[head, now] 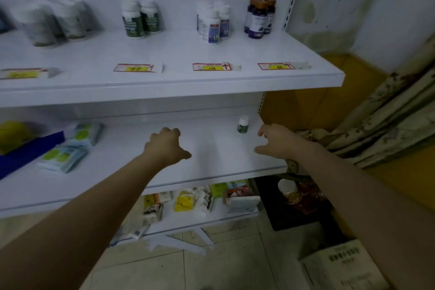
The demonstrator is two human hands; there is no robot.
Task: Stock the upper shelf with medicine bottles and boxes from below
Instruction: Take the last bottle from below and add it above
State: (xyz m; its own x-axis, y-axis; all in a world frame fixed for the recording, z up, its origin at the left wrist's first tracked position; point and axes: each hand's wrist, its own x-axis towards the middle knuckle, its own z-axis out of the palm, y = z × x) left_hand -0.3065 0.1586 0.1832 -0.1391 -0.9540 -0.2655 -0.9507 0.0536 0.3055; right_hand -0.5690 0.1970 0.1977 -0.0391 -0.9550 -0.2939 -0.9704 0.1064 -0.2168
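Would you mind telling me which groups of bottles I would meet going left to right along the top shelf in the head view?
Blurred white-capped bottles → green-labelled bottles → white bottles with blue labels → dark purple bottles with brown caps.

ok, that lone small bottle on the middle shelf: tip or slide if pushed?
The bottle stands upright, taller than wide, so a high push would probably tip it; lying down, its round body could roll. It looks small and plastic, likely light. The shelf looks smooth, so a low nudge may slide it.
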